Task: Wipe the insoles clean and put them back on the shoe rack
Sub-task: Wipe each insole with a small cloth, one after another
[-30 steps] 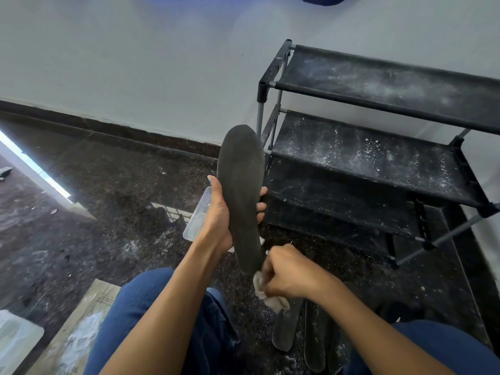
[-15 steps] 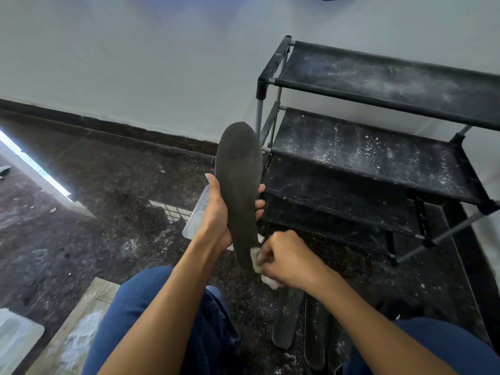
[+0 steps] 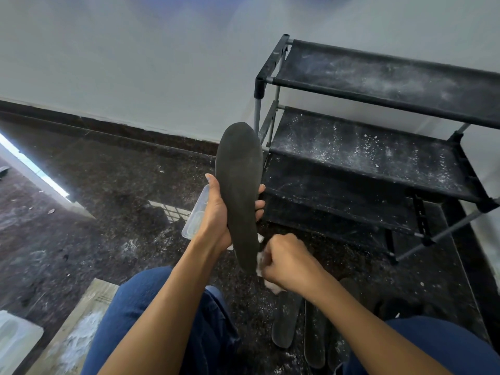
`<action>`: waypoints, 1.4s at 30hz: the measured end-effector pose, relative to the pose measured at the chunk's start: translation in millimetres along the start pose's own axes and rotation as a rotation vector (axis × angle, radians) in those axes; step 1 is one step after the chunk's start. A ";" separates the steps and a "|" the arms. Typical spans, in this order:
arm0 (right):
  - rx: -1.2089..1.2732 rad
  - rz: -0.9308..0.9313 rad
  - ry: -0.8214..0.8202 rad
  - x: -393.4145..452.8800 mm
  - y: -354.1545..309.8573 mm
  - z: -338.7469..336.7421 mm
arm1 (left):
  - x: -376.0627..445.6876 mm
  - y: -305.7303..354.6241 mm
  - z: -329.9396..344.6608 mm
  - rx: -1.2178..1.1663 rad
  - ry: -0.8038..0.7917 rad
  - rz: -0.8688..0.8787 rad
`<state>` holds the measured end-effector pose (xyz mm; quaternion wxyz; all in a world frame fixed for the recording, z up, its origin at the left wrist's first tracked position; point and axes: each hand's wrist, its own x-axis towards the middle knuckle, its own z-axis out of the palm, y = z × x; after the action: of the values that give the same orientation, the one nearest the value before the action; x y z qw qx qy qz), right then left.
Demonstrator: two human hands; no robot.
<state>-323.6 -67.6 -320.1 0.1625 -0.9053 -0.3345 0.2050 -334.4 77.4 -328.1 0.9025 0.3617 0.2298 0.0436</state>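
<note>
The person's left hand point(image 3: 216, 212) has its grip curled round the middle of a dark insole point(image 3: 239, 190), holding it upright at the centre of the view. At 5 o'clock from it, the right hand point(image 3: 286, 262) is closed on a white cloth point(image 3: 260, 262) touching the insole's lower end. The dusty black shoe rack point(image 3: 378, 163) stands at 2 o'clock. More insoles point(image 3: 286, 320) lie on the floor point(image 3: 108, 185) at 6 o'clock. No writing is legible.
</note>
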 end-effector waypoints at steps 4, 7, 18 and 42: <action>0.142 0.047 0.382 -2.4 -3.8 -12.6 | 0.6 -0.3 0.8 0.060 -0.002 0.010; 0.242 -0.127 0.544 2.1 -9.6 -18.4 | -2.5 -3.1 3.4 0.127 -0.001 -0.024; 0.093 0.066 0.249 0.3 0.5 -16.6 | 2.4 -3.8 -2.7 0.099 -0.004 -0.045; -0.007 -0.030 0.113 2.4 -8.9 -9.3 | 6.1 -10.7 -5.4 0.090 0.091 -0.037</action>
<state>-322.2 -61.0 -308.9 0.1809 -0.9110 -0.3390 0.1497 -332.4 74.4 -341.1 0.8746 0.3952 0.2789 0.0328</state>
